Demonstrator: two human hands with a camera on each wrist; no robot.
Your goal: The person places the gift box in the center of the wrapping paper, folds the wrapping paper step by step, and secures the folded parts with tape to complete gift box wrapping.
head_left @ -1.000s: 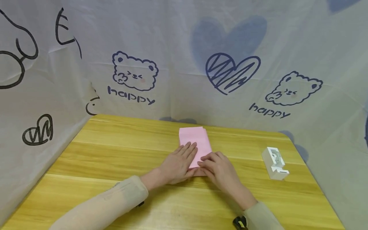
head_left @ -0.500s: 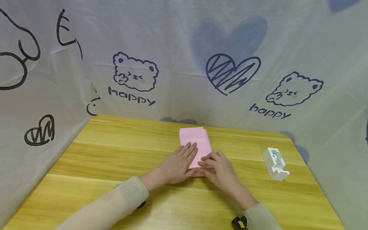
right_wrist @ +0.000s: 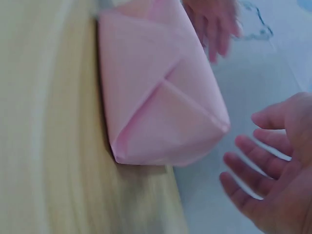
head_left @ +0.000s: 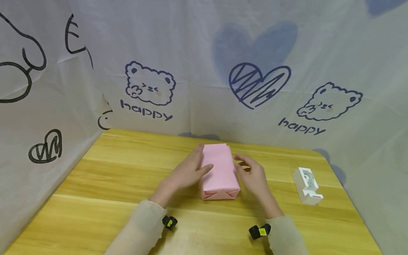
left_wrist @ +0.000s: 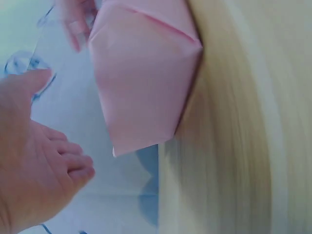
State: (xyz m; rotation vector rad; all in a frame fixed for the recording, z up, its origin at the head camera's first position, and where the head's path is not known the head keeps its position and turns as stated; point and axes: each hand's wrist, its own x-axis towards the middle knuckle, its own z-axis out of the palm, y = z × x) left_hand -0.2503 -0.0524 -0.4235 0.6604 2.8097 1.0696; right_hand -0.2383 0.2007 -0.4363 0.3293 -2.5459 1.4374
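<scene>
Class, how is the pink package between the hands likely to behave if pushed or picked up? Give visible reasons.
The pink package would probably slide rather than roll, being flat-sided and lying low on the table. It likely keeps its shape, given its fairly straight edges. Its folded near end might loosen, as a slight gap shows there.

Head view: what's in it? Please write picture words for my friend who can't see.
A pink parcel lies on a wooden table between a person's left hand and right hand. A white tape holder stands off to the right. Behind hangs a pale cloth with bears, hearts and the word happy.
</scene>
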